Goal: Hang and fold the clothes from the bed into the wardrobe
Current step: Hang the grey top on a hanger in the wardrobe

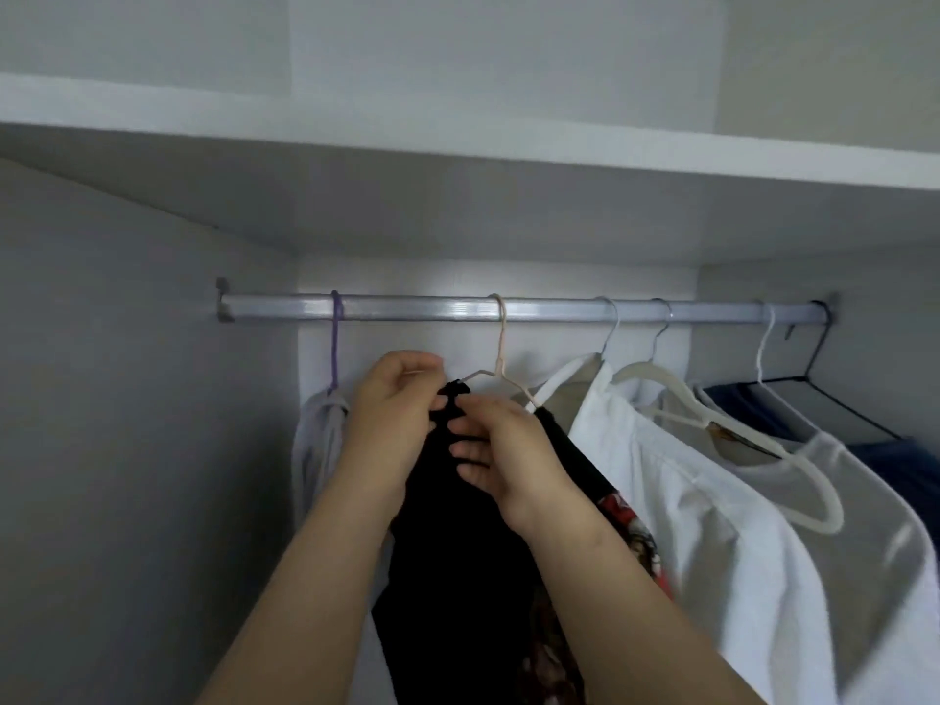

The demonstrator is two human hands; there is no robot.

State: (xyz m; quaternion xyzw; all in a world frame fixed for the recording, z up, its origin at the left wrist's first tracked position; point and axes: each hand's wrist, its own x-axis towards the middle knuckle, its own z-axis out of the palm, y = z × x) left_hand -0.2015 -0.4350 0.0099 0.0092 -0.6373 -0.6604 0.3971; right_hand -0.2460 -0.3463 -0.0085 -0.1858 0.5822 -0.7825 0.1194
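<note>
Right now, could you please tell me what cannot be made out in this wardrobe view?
- Head view: the black garment runs off the bottom edge; its type and length are unknown.
- The left hand and right hand cover its top where it meets the beige hanger.
- The grey garment is partly behind the left forearm.
- The patterned fabric: print blurred.

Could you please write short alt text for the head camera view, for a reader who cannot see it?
Both hands, left hand and right hand, pinch the bunched top of a black garment on a pale hanger hooked over a wardrobe rail. White clothes hang to its right, a grey garment to its left.
</note>
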